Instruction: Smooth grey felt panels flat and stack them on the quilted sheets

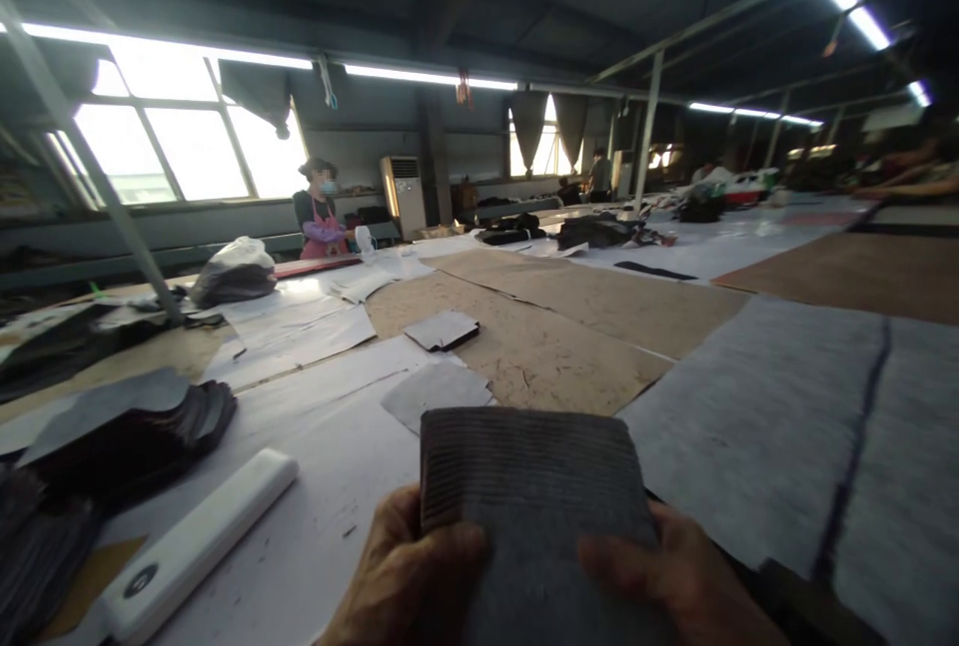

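Note:
Between my two hands is a thick stack of dark grey fabric pieces, tilted so its layered edge faces forward. My left hand grips the stack's left side, thumb across the front. On the right side my right hand clasps it the same way, thumb lying on the fabric. The rest of the fingers are mostly hidden behind the stack. Just beyond it, a light grey sheet lies flat on the table, with a small stack of cut pieces behind that.
A white long-handled device lies at left, beside dark fabric stacks. Brown sheets cover the table's middle; grey material with a dark line spreads at right. A person in a pink apron is across the table, near a plastic bag.

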{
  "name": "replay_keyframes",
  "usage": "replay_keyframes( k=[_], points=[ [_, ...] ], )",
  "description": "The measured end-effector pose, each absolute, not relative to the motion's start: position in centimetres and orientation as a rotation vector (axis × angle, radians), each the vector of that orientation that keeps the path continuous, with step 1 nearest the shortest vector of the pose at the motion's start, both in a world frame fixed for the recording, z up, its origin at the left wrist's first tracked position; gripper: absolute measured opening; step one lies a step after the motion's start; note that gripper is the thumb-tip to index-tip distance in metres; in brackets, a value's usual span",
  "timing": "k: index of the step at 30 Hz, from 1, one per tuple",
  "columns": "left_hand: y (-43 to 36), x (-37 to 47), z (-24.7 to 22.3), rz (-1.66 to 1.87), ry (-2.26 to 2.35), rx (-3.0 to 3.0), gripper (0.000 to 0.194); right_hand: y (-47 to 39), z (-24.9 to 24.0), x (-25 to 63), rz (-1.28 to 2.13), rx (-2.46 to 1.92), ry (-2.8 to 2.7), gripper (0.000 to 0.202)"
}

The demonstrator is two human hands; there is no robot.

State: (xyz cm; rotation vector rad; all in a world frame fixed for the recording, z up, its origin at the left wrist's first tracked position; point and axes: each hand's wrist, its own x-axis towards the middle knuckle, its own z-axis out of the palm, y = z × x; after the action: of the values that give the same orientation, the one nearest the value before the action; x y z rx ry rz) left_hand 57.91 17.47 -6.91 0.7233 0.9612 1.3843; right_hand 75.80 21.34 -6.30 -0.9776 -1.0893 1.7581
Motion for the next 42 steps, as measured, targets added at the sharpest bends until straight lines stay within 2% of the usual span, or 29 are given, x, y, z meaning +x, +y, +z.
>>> replay_keyframes(
  k=[3,5,7,11,13,16,19,21,23,26,28,30,33,35,38,42],
  points=[
    [18.1,57.2,-6.5,1.364,0.908,0.717,0.023,22.3,-5.7,75.9,2.024,-0.803,-0.924,0.032],
    [18.4,57.2,-6.3,1.373,0.899,0.737,0.023,22.7,-6.3,75.7,1.991,-0.807,-0.915,0.03],
    [18.6,57.3,-6.3,1.402,0.911,0.777,0.022,22.9,-7.5,75.5,1.793,-0.884,-0.996,0.023],
    [18.8,57.7,-7.0,1.456,0.945,0.902,0.027,23.2,-9.6,75.5,1.089,-0.906,-1.342,0.022],
    [18.7,57.8,-7.5,1.465,1.016,0.967,0.023,23.4,-10.1,75.6,0.985,-0.918,-1.329,0.022],
    [18.4,57.8,-8.3,1.521,1.208,1.12,0.012,23.9,-9.6,75.8,1.333,-0.977,-1.158,0.021],
    [18.4,57.5,-9.0,1.591,1.265,1.17,0.015,24.3,-8.5,75.8,1.809,-0.817,-1.023,0.028],
    [18.4,57.4,-9.4,1.551,1.148,0.997,0.018,24.3,-8.1,75.8,1.886,-0.743,-1.002,0.032],
    [18.5,57.4,-9.7,1.443,1.009,0.801,0.02,24.0,-8.2,75.9,1.669,-0.834,-1.123,0.031],
    [18.6,57.7,-9.4,1.371,0.869,0.683,0.027,23.5,-9.0,76.0,1.003,-0.926,-1.428,0.023],
    [18.5,57.9,-9.1,1.38,0.822,0.663,0.034,23.4,-9.4,76.0,0.751,-0.892,-1.525,0.021],
    [18.4,58.0,-8.9,1.384,0.883,0.672,0.032,23.5,-9.4,76.0,0.883,-0.924,-1.477,0.024],
    [18.1,57.9,-9.2,1.436,1.183,0.841,0.02,24.0,-9.0,75.8,1.558,-0.852,-1.171,0.028],
    [17.8,57.8,-9.6,1.516,1.379,0.986,0.022,24.1,-9.1,75.5,1.829,-0.68,-0.925,0.027],
    [17.5,57.7,-10.1,1.575,1.453,1.026,0.023,24.1,-9.8,75.1,1.784,-0.621,-0.736,0.026],
    [17.5,57.8,-10.0,1.443,1.251,0.749,0.02,24.0,-10.1,74.9,1.743,-0.637,-0.655,0.026]
  ],
)
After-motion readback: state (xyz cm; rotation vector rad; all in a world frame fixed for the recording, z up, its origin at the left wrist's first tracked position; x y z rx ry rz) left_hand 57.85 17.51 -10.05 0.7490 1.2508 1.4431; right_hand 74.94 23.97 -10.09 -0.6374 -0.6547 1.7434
